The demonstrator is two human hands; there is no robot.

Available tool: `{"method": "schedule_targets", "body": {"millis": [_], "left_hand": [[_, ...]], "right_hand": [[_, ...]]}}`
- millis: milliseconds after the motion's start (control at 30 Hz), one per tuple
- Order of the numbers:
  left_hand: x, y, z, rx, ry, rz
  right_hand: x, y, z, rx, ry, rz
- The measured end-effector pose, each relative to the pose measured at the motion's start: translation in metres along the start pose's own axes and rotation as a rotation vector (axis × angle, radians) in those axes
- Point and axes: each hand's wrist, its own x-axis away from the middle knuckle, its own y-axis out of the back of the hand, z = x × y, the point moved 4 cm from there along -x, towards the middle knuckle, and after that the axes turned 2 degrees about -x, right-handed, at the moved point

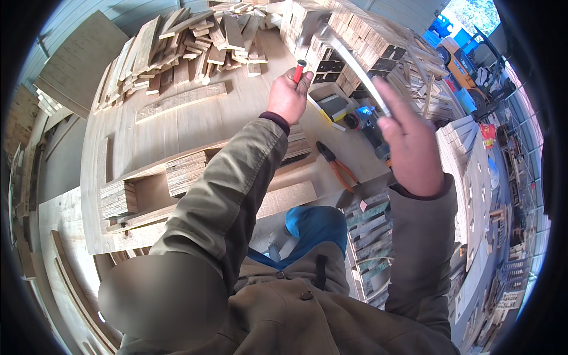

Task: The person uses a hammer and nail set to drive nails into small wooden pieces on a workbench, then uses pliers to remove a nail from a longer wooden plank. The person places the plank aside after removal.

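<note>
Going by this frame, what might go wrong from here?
1. The hammer in the right hand is motion-blurred; a mis-aimed blow could miss the red handle and hit the left hand gripping it.
2. In view, its head overlaps the stacked wooden blocks; depth is unclear, but a wide stroke might clip them.
3. The orange-handled pliers lie near the edge of the tabletop and could get knocked off.

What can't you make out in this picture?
All in the head view:
Pale-handled tool in the right hand: head smeared by motion blur.
Red tool in the left hand: lower part hidden by that hand.
Row of wood stacks: middle hidden behind the left sleeve.
</note>
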Motion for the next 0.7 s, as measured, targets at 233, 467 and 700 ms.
{"method": "schedule_targets", "body": {"millis": [233, 467, 700], "left_hand": [[-0.001, -0.004, 0.003, 0.089, -0.016, 0.000], [0.003, -0.001, 0.002, 0.053, -0.020, -0.011], [0.003, -0.003, 0.007, 0.043, 0.015, 0.001]], "right_hand": [[0.000, 0.007, -0.014, -0.086, -0.089, -0.011], [0.007, 0.031, 0.003, -0.342, 0.028, -0.498], [0.010, -0.022, -0.012, -0.001, 0.006, 0.072]]}}
